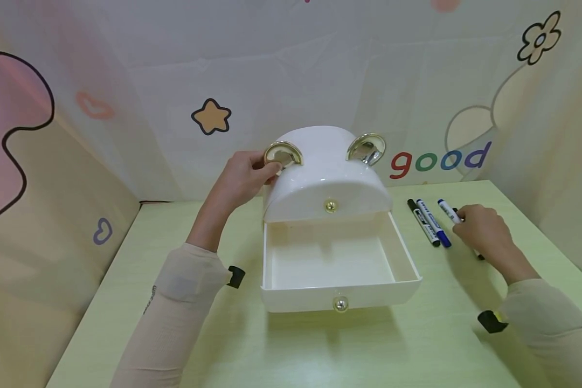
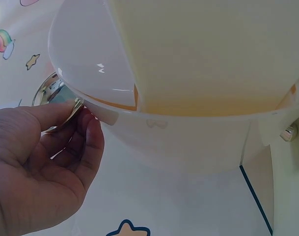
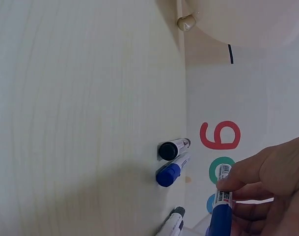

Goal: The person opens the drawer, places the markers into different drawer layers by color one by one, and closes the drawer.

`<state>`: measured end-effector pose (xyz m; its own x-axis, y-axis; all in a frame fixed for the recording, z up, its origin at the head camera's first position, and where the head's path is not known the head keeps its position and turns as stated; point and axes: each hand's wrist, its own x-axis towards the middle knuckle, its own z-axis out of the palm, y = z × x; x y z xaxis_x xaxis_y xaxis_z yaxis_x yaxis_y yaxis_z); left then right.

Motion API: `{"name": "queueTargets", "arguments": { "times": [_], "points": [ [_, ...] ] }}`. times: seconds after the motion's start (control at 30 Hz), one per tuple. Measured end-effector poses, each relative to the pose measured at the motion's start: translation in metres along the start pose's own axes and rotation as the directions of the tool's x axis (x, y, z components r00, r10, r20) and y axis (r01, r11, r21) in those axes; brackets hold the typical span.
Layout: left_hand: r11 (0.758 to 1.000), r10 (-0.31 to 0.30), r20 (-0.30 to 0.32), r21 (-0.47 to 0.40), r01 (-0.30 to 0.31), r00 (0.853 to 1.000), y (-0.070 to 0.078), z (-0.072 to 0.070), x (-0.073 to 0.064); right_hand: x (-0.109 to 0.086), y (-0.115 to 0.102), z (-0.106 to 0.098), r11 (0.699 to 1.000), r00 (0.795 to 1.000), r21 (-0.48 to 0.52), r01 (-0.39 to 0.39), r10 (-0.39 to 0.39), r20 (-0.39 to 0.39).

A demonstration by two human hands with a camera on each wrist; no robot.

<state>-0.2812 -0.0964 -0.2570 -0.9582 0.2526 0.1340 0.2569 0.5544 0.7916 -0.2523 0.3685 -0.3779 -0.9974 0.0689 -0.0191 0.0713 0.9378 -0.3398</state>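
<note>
A white storage box [image 1: 320, 178] with a rounded top stands on the table, its lower drawer [image 1: 341, 298] pulled out. It has two gold ears and gold knobs. My left hand [image 1: 244, 180] pinches the gold ear [image 1: 283, 152] on the box's left between thumb and fingers; the left wrist view shows this ear [image 2: 53, 91] at the thumb tip. To the right of the box, my right hand [image 1: 485, 229] holds a white marker [image 1: 448, 210] with blue ends. In the right wrist view, this marker's blue cap [image 3: 220, 221] points away from the fingers.
Left of my right hand lie a black-capped marker [image 1: 423, 222] and a blue-capped marker [image 1: 434, 223], side by side. Another dark-capped marker [image 1: 480, 255] shows partly beneath the right hand. A printed cloth [image 1: 174, 108] hangs behind the table [image 1: 213, 355].
</note>
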Motion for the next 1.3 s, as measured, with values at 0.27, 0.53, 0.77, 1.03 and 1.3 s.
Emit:
{"name": "queueTargets", "arguments": {
  "times": [0.27, 0.53, 0.77, 1.03, 1.3],
  "points": [
    [1.0, -0.003, 0.003, -0.004, 0.003, 1.0, 0.0, 0.0, 0.0, -0.009, -0.008, -0.009, 1.0, 1.0, 0.028, 0.009, -0.008, -0.019],
    [1.0, -0.003, 0.003, -0.001, 0.003, 1.0, 0.0, 0.0, -0.001, -0.017, -0.017, -0.016, 0.998, 0.999, 0.043, 0.034, -0.033, -0.022],
    [1.0, -0.007, 0.004, 0.0, 0.007, 1.0, 0.001, 0.0, -0.001, -0.025, -0.025, -0.027, 0.996, 0.997, 0.046, 0.074, -0.072, -0.03],
    [1.0, -0.013, 0.006, -0.005, 0.013, 1.0, 0.001, 0.0, 0.0, -0.034, -0.036, -0.038, 0.995, 0.996, 0.041, 0.091, -0.09, -0.028],
    [1.0, -0.01, 0.011, -0.009, 0.01, 1.0, 0.001, -0.001, -0.001, -0.044, -0.049, -0.048, 0.992, 0.992, 0.032, 0.119, -0.118, -0.045]
  ]
}}
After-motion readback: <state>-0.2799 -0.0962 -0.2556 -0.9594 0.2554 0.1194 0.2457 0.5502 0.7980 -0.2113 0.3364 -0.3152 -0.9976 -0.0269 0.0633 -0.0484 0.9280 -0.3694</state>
